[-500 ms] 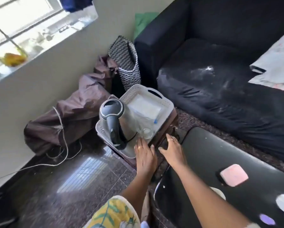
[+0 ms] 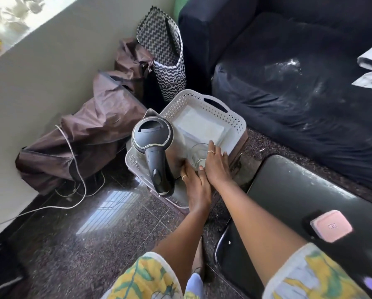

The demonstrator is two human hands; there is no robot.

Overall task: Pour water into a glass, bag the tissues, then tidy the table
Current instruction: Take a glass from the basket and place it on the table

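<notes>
A white perforated basket (image 2: 202, 100) stands on a small brown stool beside the sofa. In it are a steel kettle with a black lid and handle (image 2: 152, 137), a clear empty glass (image 2: 199, 154) and a flat white pack of tissues (image 2: 200, 126). Both my hands reach into the basket at the glass. My right hand (image 2: 216, 165) lies with straight fingers along the glass's right side. My left hand (image 2: 196, 182) has its fingers stretched between kettle and glass, thumb touching the glass's base. The glass stands upright in the basket.
A dark glossy table (image 2: 288, 201) at the right carries a pink box (image 2: 331, 226). A black sofa (image 2: 288, 72) is behind, with a zigzag bag (image 2: 165, 50), brown cloth (image 2: 90, 130) and a white cable (image 2: 73, 147) on the polished floor to the left.
Both hands have moved forward from the basket's near edge into the basket and now touch the glass. The view has come closer.
</notes>
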